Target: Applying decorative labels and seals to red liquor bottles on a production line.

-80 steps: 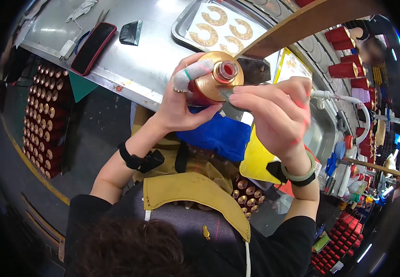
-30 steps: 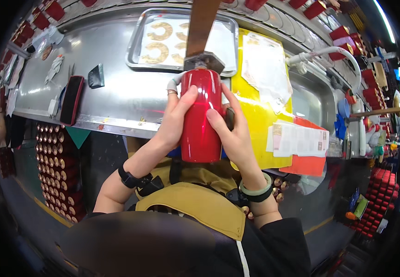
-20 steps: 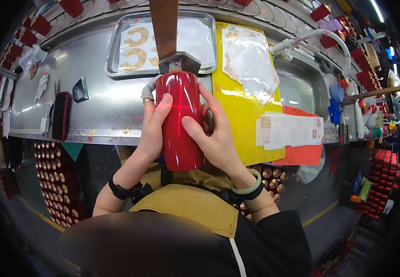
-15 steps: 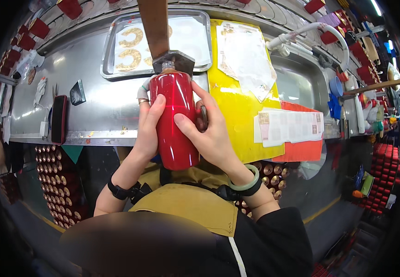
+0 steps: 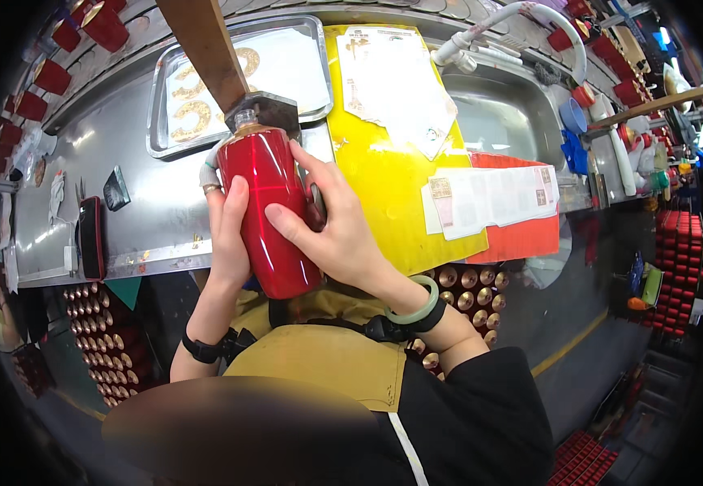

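A glossy red bottle [image 5: 264,190] with a clear threaded neck is held tilted in front of me, its base toward my body. My left hand [image 5: 228,231] is closed around its left side, with a whitish wrap and a ring on one finger. Gripping the right side is my right hand [image 5: 337,233], its thumb lying across the front. Right beside the neck is a dark metal block [image 5: 277,112] on a wooden bar [image 5: 203,49]. Behind the bar lies a metal tray [image 5: 157,121] with white sheets bearing gold curved shapes [image 5: 191,120].
A yellow mat [image 5: 367,178] carries white printed sheets [image 5: 396,81]. More sheets [image 5: 493,198] lie over a red mat [image 5: 521,245], near a sink [image 5: 505,121]. At left are a phone [image 5: 90,228] and a small dark packet [image 5: 116,189]. Gold-topped red bottles [image 5: 108,340] stand below the table.
The view has turned, so the table, tray and mats sit further left in it. The bottle leans more to the left. Both hands keep their hold on it.
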Action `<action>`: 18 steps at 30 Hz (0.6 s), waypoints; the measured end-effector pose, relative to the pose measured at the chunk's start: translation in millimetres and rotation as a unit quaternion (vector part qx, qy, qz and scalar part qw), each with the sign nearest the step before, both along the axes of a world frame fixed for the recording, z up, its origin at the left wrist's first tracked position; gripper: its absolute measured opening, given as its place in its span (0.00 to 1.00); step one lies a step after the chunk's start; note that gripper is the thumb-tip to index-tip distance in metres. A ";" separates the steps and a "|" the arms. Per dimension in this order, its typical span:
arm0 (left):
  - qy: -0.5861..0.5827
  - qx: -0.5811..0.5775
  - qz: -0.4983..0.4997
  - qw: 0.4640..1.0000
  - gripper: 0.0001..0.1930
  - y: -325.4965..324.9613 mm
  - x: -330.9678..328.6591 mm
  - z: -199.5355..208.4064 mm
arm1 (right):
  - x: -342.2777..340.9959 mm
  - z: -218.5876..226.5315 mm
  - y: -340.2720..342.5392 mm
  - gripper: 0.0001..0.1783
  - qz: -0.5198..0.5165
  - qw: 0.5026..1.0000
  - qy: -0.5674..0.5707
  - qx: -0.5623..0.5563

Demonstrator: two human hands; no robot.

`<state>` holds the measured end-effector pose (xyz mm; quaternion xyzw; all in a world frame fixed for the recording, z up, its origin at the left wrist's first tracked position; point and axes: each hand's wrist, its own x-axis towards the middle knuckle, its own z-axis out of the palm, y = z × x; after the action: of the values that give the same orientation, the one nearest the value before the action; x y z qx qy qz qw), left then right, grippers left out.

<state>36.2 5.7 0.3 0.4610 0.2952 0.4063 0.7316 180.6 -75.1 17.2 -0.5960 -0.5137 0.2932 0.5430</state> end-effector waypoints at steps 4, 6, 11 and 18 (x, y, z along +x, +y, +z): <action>-0.011 -0.074 -0.009 0.997 0.28 6.5 2.4 -1.5 | 1.3 3.3 3.2 0.43 -0.004 0.998 0.021 -0.060; -0.022 -0.088 -0.012 0.996 0.27 6.2 1.9 -2.1 | 0.0 4.7 3.5 0.43 -0.002 0.999 0.014 -0.036; 0.017 -0.030 0.022 0.999 0.28 -2.1 1.6 -2.6 | -2.0 5.9 -1.8 0.42 -0.001 0.997 0.029 -0.071; -0.041 -0.072 -0.032 0.996 0.26 5.2 6.7 0.6 | -1.9 4.3 -0.9 0.41 -0.031 0.997 0.053 -0.046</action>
<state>42.9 10.8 0.9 0.3995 0.2785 0.3791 0.7869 178.7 -76.0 21.5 -0.6198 -0.4513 0.3307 0.5502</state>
